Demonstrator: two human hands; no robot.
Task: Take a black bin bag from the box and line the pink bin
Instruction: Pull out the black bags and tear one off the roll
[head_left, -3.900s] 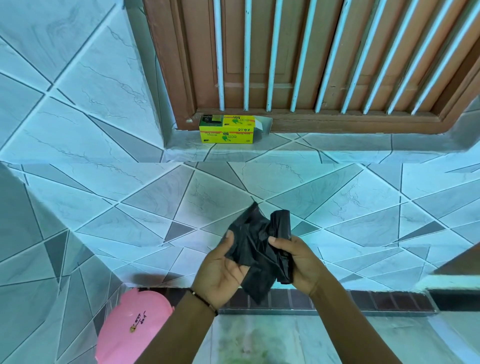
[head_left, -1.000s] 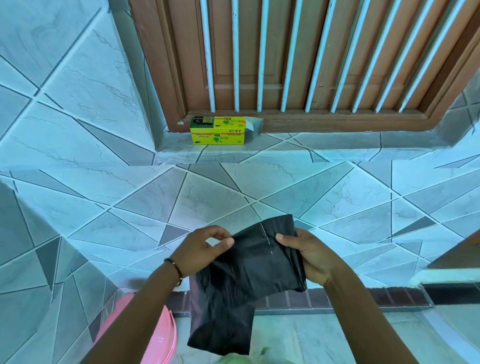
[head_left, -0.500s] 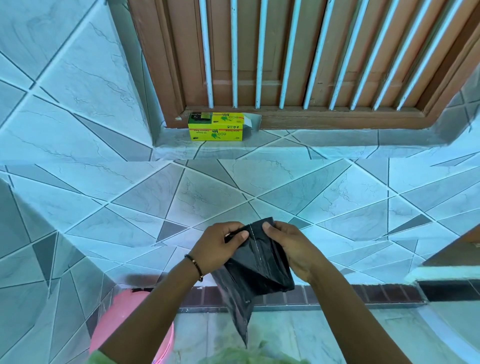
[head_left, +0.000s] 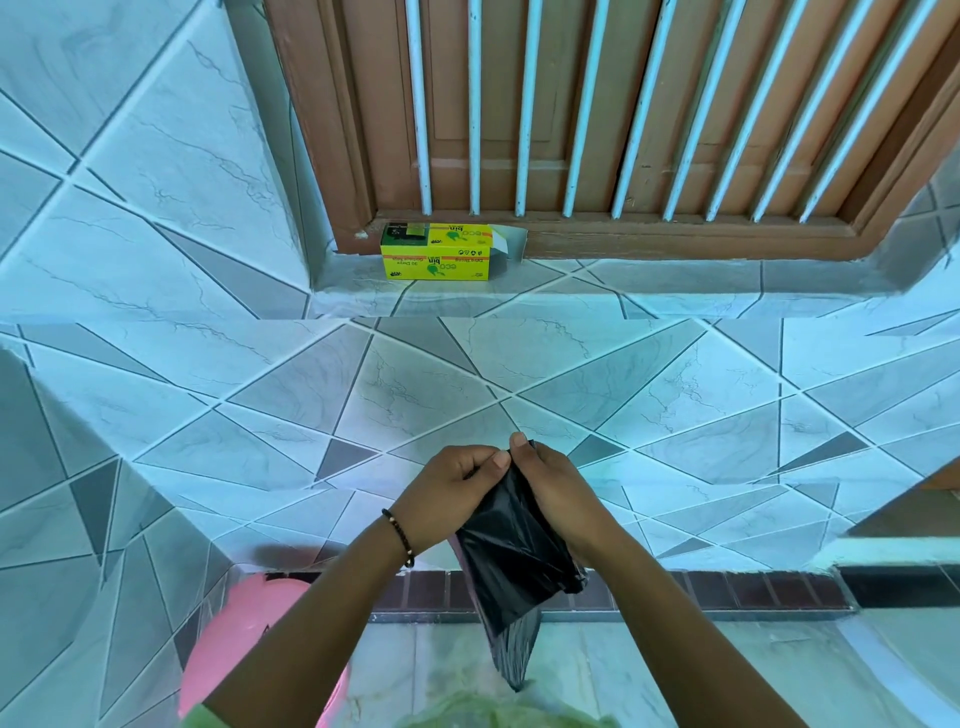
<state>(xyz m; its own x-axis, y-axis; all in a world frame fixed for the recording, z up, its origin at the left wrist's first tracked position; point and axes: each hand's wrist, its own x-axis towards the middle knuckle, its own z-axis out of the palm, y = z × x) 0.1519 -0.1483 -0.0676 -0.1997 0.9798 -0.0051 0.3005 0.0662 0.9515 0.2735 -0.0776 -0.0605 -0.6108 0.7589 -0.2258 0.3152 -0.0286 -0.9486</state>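
Note:
A black bin bag (head_left: 511, 551) hangs folded between my two hands in front of the tiled wall. My left hand (head_left: 449, 493) pinches its top edge from the left, and my right hand (head_left: 553, 491) grips the top edge and right side. The thumbs meet at the bag's upper rim. Its lower end trails down to a point. The pink bin (head_left: 236, 639) stands on the floor at the lower left, partly hidden by my left forearm. The yellow bin-bag box (head_left: 436, 253) lies on the window ledge above, its right flap open.
A brown wooden window frame (head_left: 597, 244) with white bars sits over the ledge. A dark brick strip (head_left: 753, 590) runs along the wall's base. Green fabric (head_left: 498, 714) shows at the bottom edge. A step (head_left: 893, 551) juts in at the right.
My hands have drawn closer together at the bag's top edge, bunching it narrower. Earlier the bag was a crumpled wad, then spread wider with its lower part unfolded downward.

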